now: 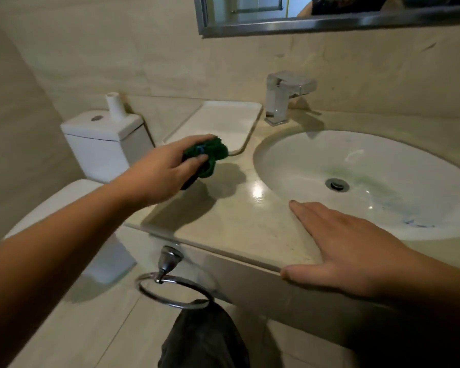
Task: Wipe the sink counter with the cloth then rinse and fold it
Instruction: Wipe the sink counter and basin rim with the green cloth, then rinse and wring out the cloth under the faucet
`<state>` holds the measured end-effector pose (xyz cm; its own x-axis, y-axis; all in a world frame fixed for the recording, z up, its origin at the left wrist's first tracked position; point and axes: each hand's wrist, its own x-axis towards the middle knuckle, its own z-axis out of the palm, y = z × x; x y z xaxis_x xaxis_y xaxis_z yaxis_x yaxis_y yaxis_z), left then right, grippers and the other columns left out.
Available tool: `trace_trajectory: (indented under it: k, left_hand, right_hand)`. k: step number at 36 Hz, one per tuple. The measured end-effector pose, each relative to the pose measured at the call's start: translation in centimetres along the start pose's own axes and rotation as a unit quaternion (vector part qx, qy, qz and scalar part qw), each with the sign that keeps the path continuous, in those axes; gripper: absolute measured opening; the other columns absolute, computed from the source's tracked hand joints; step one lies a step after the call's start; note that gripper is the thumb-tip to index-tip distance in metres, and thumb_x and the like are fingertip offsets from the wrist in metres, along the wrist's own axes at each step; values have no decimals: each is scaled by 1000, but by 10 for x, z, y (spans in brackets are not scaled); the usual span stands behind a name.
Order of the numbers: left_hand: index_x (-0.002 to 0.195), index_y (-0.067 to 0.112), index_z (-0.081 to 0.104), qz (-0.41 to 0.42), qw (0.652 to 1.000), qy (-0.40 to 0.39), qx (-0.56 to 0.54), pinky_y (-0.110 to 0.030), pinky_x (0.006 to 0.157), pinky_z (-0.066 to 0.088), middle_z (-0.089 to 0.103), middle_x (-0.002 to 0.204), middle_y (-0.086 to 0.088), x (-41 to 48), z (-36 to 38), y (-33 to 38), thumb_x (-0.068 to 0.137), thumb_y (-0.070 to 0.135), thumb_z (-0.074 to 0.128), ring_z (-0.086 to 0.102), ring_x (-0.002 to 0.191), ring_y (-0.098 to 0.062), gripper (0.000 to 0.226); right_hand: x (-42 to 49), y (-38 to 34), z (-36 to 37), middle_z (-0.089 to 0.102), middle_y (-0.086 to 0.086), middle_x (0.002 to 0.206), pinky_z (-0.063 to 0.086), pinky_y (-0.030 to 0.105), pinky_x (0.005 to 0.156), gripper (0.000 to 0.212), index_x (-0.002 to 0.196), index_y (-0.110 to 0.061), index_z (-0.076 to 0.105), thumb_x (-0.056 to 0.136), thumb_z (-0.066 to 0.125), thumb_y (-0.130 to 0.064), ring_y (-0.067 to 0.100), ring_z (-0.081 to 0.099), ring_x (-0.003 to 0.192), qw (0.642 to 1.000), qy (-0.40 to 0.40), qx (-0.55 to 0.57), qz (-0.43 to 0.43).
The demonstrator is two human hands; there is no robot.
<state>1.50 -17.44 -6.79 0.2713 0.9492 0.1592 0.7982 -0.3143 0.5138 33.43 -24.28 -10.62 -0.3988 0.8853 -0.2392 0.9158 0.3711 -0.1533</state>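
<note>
My left hand point(160, 171) grips a bunched dark green cloth point(213, 154) just above the beige stone counter point(234, 224), at its left end beside a white tray point(223, 120). My right hand point(351, 251) lies flat with fingers spread on the counter's front edge, thumb over the lip, close to the oval white sink basin point(316, 160). Faint green and blue streaks show inside the basin around the drain point(337, 184). A square chrome tap point(282, 96) stands behind the basin.
A white toilet with its cistern point(104, 139) sits left of the counter, a white bottle point(115, 106) on top. A chrome towel ring point(170, 285) hangs under the counter's front. A mirror point(329, 14) hangs above. My dark trouser leg point(205, 341) shows below.
</note>
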Motion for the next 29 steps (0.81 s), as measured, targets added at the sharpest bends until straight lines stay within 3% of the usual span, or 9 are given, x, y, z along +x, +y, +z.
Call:
trace_trajectory:
  k: [4,6,8,11,14,19,22,25,29]
  left_hand:
    - [155,51,37,-28,995,-61,74,-15,92,45,51,137,18,-53,-21,-45,108,36,48,55,107,9,51]
    - [156,53,33,-9,990,-96,101,-16,111,36,42,149,26,-70,-12,-56,107,44,47,45,127,17,52]
    - [162,48,25,39,985,-110,130,-19,123,13,23,161,28,-75,5,-59,106,53,41,22,151,7,58]
    - [165,47,15,70,980,-106,150,-14,120,1,8,164,30,-66,25,-46,107,54,37,5,153,8,62]
    - [166,46,7,102,975,-115,164,-14,120,-5,4,169,25,-51,42,-24,107,56,33,-3,153,7,65]
    - [169,31,9,175,961,-122,174,-26,127,-7,11,176,4,-30,81,26,110,52,33,2,162,-14,67]
    - [168,24,15,226,952,-110,174,-31,130,2,21,174,-5,-17,112,65,109,52,33,14,160,-24,68]
    - [167,18,22,267,945,-104,159,-36,127,19,38,165,-9,-1,139,108,109,47,39,33,150,-26,66]
    - [157,23,37,222,953,-160,131,-43,111,44,58,143,-7,32,166,155,110,44,39,54,127,-26,52]
  right_hand:
    - [0,-2,2,9,-16,170,40,32,113,120,159,-42,-11,65,30,-104,10,36,143,1000,12,-19,-6]
    - [1,-2,2,8,-15,170,39,31,113,121,159,-40,-10,66,30,-104,10,35,145,999,13,-31,-7]
    - [0,-2,2,10,-14,170,39,30,112,121,160,-38,-8,66,30,-104,10,35,145,999,14,-37,-6]
    - [0,-1,2,11,-13,171,39,31,113,122,162,-37,-6,67,33,-102,12,34,146,999,12,-34,-3]
    - [-2,0,-3,12,-12,171,38,32,116,125,162,-37,-6,65,38,-102,11,33,147,1000,-3,-23,0]
    - [-22,29,-21,6,-16,174,26,30,123,130,163,-40,-5,59,29,-108,9,22,155,999,-19,-4,50]
    - [-36,61,-26,9,-15,174,24,28,122,122,165,-40,-1,64,25,-104,8,22,155,995,-5,29,97]
    - [-44,91,-22,16,-12,173,23,28,122,96,166,-37,8,85,31,-83,8,24,154,990,16,53,131]
    - [-46,120,-21,29,-7,170,24,31,122,68,164,-31,25,103,32,-59,11,31,152,981,58,84,168]
